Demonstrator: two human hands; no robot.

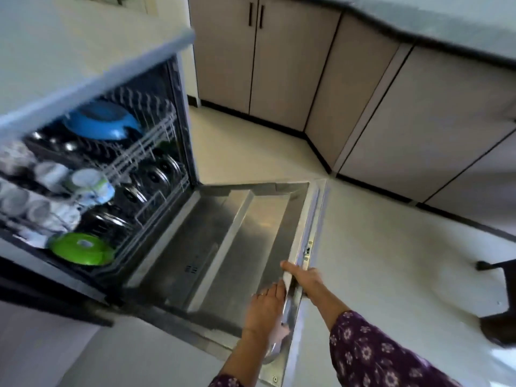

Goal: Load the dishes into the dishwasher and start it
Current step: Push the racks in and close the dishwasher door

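The dishwasher point(178, 88) stands open at the left, its steel door point(237, 233) folded down toward me. Inside, the racks hold a blue bowl point(103, 124), white cups point(53, 174), steel lids point(150, 177) and a green lid point(81, 248). My right hand point(304, 277) grips the door's top edge, thumb on the inner face and fingers hidden under the rim. My left hand point(265, 305) rests flat on the inner face of the door beside the same edge, fingers straight.
Beige cabinet doors point(279, 65) run along the back and right under a grey countertop point(446, 26). Pale floor point(377, 261) lies right of the door. A dark chair or stool leg point(494, 275) stands at the far right.
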